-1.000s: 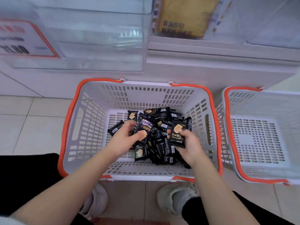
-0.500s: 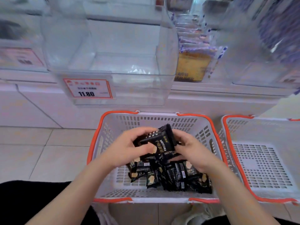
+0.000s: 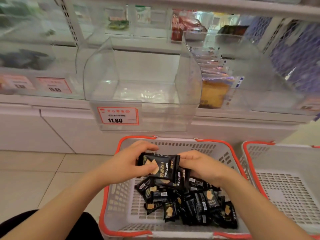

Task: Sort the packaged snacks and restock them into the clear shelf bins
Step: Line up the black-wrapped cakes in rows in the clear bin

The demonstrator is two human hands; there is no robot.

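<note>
Black DRYCAKE packets (image 3: 160, 168) are up out of the pile now, bunched between both hands above the basket (image 3: 173, 144)! A second ago each hand was down among the loose packets; now the left hand (image 3: 128, 163) clamps the stack's near end, thumb across the top wrapper, and the right hand (image 3: 197, 164) grips the far end. That looks like a handful squared up for loading. Straight ahead sits the empty clear bin (image 3: 142, 84) with its 11.80 price tag (image 3: 117, 116), likely the target. Plenty of packets (image 3: 190, 203) remain below. A second basket (image 3: 284, 184) stands to the right on the pale tiled floor (image 3: 34, 179), with stocked shelves above.
</note>
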